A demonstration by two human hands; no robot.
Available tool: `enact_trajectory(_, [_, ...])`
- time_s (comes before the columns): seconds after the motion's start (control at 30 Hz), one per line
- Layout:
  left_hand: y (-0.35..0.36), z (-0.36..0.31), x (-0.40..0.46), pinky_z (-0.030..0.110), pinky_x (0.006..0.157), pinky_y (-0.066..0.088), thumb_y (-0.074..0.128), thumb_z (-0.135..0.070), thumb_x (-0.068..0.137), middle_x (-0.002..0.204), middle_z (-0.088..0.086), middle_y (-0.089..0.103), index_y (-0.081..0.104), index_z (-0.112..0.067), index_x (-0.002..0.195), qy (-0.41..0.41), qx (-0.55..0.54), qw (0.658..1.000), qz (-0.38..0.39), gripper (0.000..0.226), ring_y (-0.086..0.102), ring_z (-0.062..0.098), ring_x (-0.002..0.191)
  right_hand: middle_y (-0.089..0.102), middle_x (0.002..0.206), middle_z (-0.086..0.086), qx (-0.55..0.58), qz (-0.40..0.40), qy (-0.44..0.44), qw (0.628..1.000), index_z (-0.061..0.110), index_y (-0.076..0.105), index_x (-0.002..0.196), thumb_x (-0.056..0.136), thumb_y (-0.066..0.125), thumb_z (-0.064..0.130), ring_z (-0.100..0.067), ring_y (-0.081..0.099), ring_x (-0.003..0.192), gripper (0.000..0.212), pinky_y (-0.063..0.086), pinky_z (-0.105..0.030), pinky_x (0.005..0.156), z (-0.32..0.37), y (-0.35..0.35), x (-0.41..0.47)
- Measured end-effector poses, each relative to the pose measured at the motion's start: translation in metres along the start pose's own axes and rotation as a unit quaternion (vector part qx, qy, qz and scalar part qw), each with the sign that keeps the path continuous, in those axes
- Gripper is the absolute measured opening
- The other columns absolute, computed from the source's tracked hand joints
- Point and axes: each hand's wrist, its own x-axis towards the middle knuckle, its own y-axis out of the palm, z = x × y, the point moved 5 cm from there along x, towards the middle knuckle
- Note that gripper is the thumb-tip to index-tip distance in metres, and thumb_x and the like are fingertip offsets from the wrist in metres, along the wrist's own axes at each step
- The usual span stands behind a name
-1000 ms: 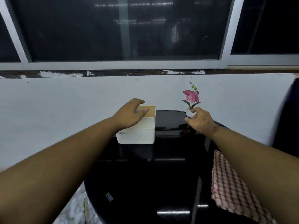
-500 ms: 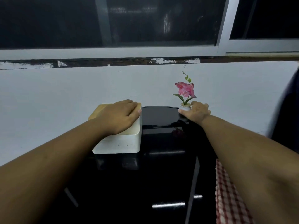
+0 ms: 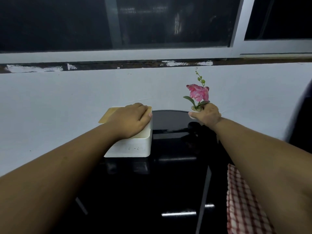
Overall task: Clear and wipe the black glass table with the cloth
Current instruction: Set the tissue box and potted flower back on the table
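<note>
A white box with a wooden lid [image 3: 133, 147] stands on the far left of the round black glass table [image 3: 170, 176]. My left hand [image 3: 131, 119] lies over its lid, fingers curled around the right edge. A small white pot with a pink flower [image 3: 197, 93] sits at the table's far right rim; my right hand [image 3: 206, 114] is closed around the pot. A red-and-white checked cloth [image 3: 243, 205] hangs at the table's right side, partly hidden under my right forearm.
A pale wall [image 3: 67, 102] runs right behind the table, with a chipped ledge and dark windows [image 3: 152, 22] above. A dark shape [image 3: 303, 115] stands at the right edge of view.
My left hand settled onto the box lid and gripped it. My right hand closed around the flower pot. The view shifted closer and lower over the table.
</note>
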Motion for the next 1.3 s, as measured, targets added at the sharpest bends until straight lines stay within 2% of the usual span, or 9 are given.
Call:
enact_trajectory(0.1, [-0.005, -0.003, -0.003, 0.037, 0.084, 0.043, 0.018, -0.054, 0.101, 0.119, -0.002, 0.06, 0.057, -0.019, 0.12, -0.011, 0.003, 1.0, 0.019, 0.055, 0.056, 0.019, 0.108, 0.074, 0.094, 0.004, 0.067, 0.032, -0.047, 0.996, 0.024, 0.074, 0.089, 0.055, 0.08, 0.055, -0.019, 0.068, 0.095, 0.046, 0.053, -0.038, 0.093, 0.015, -0.002, -0.027])
enact_trajectory(0.27, [-0.015, -0.002, -0.003, 0.032, 0.067, 0.034, 0.026, -0.053, 0.101, 0.102, -0.005, 0.059, 0.056, -0.018, 0.096, -0.058, -0.045, 0.995, 0.064, 0.047, 0.056, 0.021, 0.094, 0.072, 0.102, -0.016, 0.09, 0.125, -0.113, 0.982, 0.001, 0.071, 0.096, 0.073, 0.084, 0.019, -0.024, 0.069, 0.089, 0.032, 0.049, -0.017, 0.073, 0.047, 0.008, -0.083])
enact_trajectory(0.33, [-0.019, 0.003, -0.007, 0.04, 0.08, 0.044, 0.026, -0.056, 0.098, 0.111, -0.003, 0.062, 0.058, -0.017, 0.104, -0.076, -0.063, 0.993, 0.066, 0.051, 0.058, 0.025, 0.101, 0.072, 0.1, -0.017, 0.101, 0.159, -0.128, 0.974, -0.003, 0.07, 0.096, 0.074, 0.084, 0.018, -0.013, 0.066, 0.08, 0.033, 0.047, -0.011, 0.068, 0.054, 0.016, -0.099])
enact_trajectory(0.47, [-0.023, 0.016, -0.022, 0.046, 0.099, 0.042, 0.028, -0.051, 0.101, 0.136, 0.004, 0.056, 0.054, -0.012, 0.129, -0.093, -0.037, 0.993, 0.059, 0.054, 0.053, 0.028, 0.121, 0.066, 0.074, -0.01, 0.112, 0.237, -0.153, 0.953, -0.009, 0.063, 0.083, 0.077, 0.078, 0.023, -0.013, 0.057, 0.068, 0.036, 0.048, -0.03, 0.07, 0.066, 0.032, -0.122])
enact_trajectory(0.6, [-0.016, 0.028, -0.031, 0.043, 0.101, 0.039, 0.022, -0.057, 0.1, 0.144, 0.002, 0.052, 0.049, -0.019, 0.14, -0.102, -0.024, 0.993, 0.057, 0.06, 0.049, 0.026, 0.128, 0.065, 0.093, -0.032, 0.102, 0.218, -0.158, 0.958, -0.017, 0.06, 0.094, 0.081, 0.076, 0.015, -0.015, 0.055, 0.075, 0.039, 0.044, -0.016, 0.066, 0.071, 0.038, -0.13])
enact_trajectory(0.7, [-0.011, 0.031, -0.033, 0.044, 0.1, 0.04, 0.018, -0.061, 0.098, 0.142, 0.001, 0.053, 0.049, -0.022, 0.14, -0.109, -0.027, 0.993, 0.041, 0.066, 0.049, 0.027, 0.127, 0.067, 0.098, -0.028, 0.09, 0.215, -0.149, 0.961, -0.013, 0.063, 0.095, 0.08, 0.078, 0.014, -0.013, 0.058, 0.075, 0.034, 0.044, -0.009, 0.063, 0.067, 0.044, -0.129])
enact_trajectory(0.87, [-0.008, 0.035, -0.031, 0.043, 0.095, 0.041, 0.013, -0.068, 0.091, 0.136, -0.001, 0.056, 0.053, -0.024, 0.131, -0.12, -0.029, 0.992, 0.042, 0.072, 0.051, 0.027, 0.123, 0.073, 0.092, 0.009, 0.094, 0.203, -0.123, 0.967, 0.021, 0.071, 0.094, 0.074, 0.085, 0.021, -0.004, 0.067, 0.083, 0.025, 0.044, -0.01, 0.072, 0.06, 0.045, -0.126])
enact_trajectory(1.13, [-0.007, 0.035, -0.032, 0.044, 0.102, 0.037, 0.015, -0.067, 0.093, 0.146, -0.001, 0.05, 0.048, -0.023, 0.14, -0.13, -0.018, 0.991, 0.029, 0.072, 0.045, 0.027, 0.132, 0.071, 0.092, 0.01, 0.095, 0.16, -0.115, 0.976, 0.02, 0.071, 0.1, 0.073, 0.085, 0.022, -0.001, 0.064, 0.081, 0.03, 0.044, -0.002, 0.065, 0.06, 0.046, -0.128])
enact_trajectory(1.3, [-0.006, 0.036, -0.032, 0.045, 0.098, 0.042, 0.01, -0.071, 0.087, 0.14, -0.001, 0.055, 0.051, -0.023, 0.135, -0.131, -0.012, 0.991, 0.02, 0.079, 0.05, 0.027, 0.126, 0.073, 0.097, 0.004, 0.075, 0.146, -0.121, 0.979, 0.02, 0.072, 0.101, 0.071, 0.086, 0.027, -0.009, 0.067, 0.088, 0.033, 0.047, -0.013, 0.075, 0.058, 0.049, -0.126])
